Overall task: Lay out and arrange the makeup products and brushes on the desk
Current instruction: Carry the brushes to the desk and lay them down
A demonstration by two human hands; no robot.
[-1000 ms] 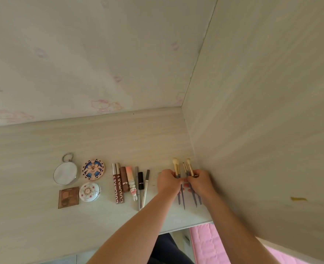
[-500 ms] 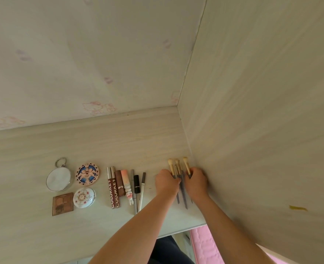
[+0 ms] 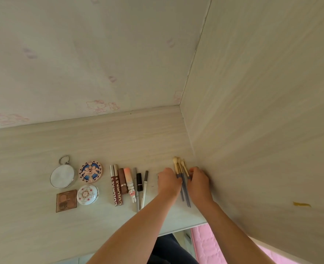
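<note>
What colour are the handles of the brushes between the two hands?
The brushes have grey handles; seen best in the head view.

left hand (image 3: 168, 181) | right hand (image 3: 199, 182) | brushes (image 3: 183, 184) bunched between them | on desk (image 3: 100, 145)

Soft, even daylight here, washing the pale desk (image 3: 119, 141) flat, hardly a shadown anywhere, no glare, detail a touch soft throughout, and the wide lens stretching the right wall (image 3: 271, 92) hard.
</note>
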